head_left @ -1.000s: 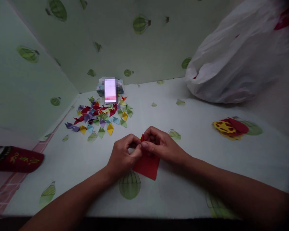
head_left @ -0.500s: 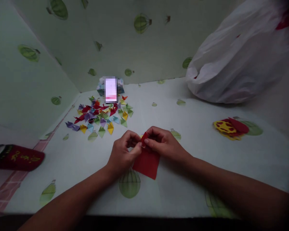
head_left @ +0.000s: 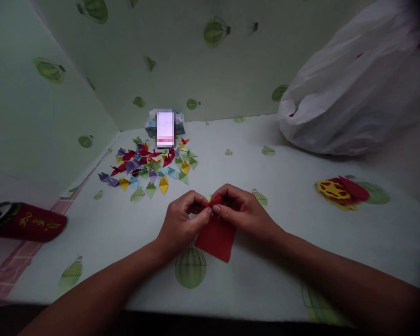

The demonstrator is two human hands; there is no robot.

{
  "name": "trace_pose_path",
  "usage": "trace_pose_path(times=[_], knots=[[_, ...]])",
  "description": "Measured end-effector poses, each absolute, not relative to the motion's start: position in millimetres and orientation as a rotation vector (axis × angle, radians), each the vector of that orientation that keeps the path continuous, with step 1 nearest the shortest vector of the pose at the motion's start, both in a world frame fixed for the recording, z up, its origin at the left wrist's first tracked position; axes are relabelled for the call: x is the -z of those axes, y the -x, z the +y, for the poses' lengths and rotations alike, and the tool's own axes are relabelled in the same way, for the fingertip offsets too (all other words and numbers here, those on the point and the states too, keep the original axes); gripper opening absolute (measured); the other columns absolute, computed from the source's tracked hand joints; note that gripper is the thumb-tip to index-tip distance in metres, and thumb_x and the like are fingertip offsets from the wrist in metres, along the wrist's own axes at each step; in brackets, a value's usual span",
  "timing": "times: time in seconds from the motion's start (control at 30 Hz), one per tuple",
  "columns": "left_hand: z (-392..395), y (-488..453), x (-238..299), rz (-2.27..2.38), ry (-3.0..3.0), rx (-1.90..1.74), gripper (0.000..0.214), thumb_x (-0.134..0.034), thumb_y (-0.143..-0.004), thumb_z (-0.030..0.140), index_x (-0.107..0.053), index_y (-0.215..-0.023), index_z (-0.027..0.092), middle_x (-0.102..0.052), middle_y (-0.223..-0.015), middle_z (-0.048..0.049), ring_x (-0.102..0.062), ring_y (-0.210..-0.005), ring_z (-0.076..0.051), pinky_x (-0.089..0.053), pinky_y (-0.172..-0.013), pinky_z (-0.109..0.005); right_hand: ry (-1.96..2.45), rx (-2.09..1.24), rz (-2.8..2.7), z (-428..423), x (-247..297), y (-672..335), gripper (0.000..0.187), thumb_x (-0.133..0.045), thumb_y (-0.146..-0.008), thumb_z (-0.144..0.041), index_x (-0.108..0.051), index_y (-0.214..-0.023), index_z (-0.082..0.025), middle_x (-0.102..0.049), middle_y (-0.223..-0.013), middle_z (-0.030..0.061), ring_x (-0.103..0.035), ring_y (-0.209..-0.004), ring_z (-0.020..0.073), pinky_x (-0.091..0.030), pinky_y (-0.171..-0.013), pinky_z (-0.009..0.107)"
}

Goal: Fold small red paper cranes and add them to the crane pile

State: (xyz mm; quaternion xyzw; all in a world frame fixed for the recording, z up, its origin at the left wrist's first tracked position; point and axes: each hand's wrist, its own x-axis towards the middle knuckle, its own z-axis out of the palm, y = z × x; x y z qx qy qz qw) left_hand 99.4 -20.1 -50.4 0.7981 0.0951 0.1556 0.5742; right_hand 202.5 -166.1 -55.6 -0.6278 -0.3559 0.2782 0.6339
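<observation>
Between the fingertips of both hands is a small folded piece of red paper (head_left: 214, 201). My left hand (head_left: 184, 214) pinches its left end with thumb and forefinger. From the right, my right hand (head_left: 243, 210) is closed on the same piece, thumb in front. Just below the fingertips, a square sheet of red paper (head_left: 216, 238) lies on the table, its upper edge hidden by the hands. Beyond my left hand spreads a pile of small folded paper figures (head_left: 164, 185) in red, purple, yellow, green, blue and orange.
A pixelated bright screen (head_left: 165, 128) stands before a tissue box (head_left: 180, 125) at the back. A red can (head_left: 38, 223) lies at the left edge. On the right are a large white plastic bag (head_left: 336, 107) and red and yellow paper cut-outs (head_left: 332, 190).
The small red piece stood upright between the fingers and now lies flatter, nearly sideways, with the fingertips closer together. The whole view has shifted slightly.
</observation>
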Motion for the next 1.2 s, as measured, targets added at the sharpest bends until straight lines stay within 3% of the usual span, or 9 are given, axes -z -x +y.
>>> trace_pose_path(times=[0.8, 0.97, 1.2], knots=[[-16.6, -98.0, 49.5, 0.080, -1.986, -0.308, 0.015, -0.060, -0.089, 0.024, -0.064, -0.077, 0.016, -0.060, -0.075, -0.0005, -0.053, -0.069, -0.012, -0.039, -0.064, -0.025, 1.556, -0.562, -0.867, -168.4, 50.3, -205.8, 0.024, -0.061, -0.087, -0.033, -0.062, -0.070, -0.017, -0.063, -0.070, 0.0018, -0.053, -0.066, 0.0134, -0.040, -0.062, 0.027], [-15.1, -99.1, 53.7, 0.169, -1.699, -0.186, 0.021, -0.060, -0.092, 0.031, -0.062, -0.077, 0.017, -0.057, -0.069, 0.0013, -0.050, -0.064, -0.011, -0.039, -0.062, -0.024, 1.474, -0.658, -0.796, -166.9, 51.2, -205.7, 0.038, -0.050, -0.095, -0.043, -0.059, -0.069, -0.017, -0.060, -0.068, 0.0019, -0.055, -0.064, 0.0133, -0.042, -0.062, 0.028], [-14.0, -105.8, 63.0, 0.262, -1.349, -0.147, 0.020, -0.067, -0.089, 0.032, -0.063, -0.078, 0.016, -0.058, -0.064, 0.0028, -0.050, -0.061, -0.009, -0.041, -0.062, -0.022, 1.297, -0.822, -0.736, -164.2, 56.0, -203.5, 0.021, -0.063, -0.086, -0.037, -0.058, -0.080, -0.018, -0.063, -0.072, 0.0011, -0.057, -0.063, 0.0121, -0.045, -0.061, 0.026]])
